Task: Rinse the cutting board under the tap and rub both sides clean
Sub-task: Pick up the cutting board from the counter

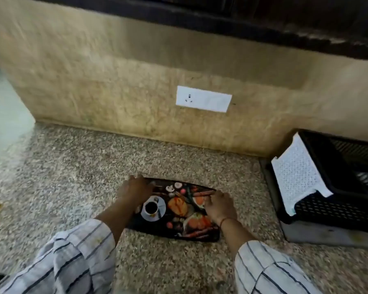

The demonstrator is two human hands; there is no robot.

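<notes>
A dark cutting board printed with a coffee cup and vegetables lies flat on the speckled granite counter. My left hand rests on the board's far left corner, fingers curled over its edge. At the board's right edge sits my right hand, fingers bent down onto it. Both arms wear striped sleeves. No tap or sink is in view.
A black plastic crate on a grey base stands at the right, with a white perforated board leaning in it. A white wall socket sits on the beige backsplash. A pale appliance or wall is at the far left.
</notes>
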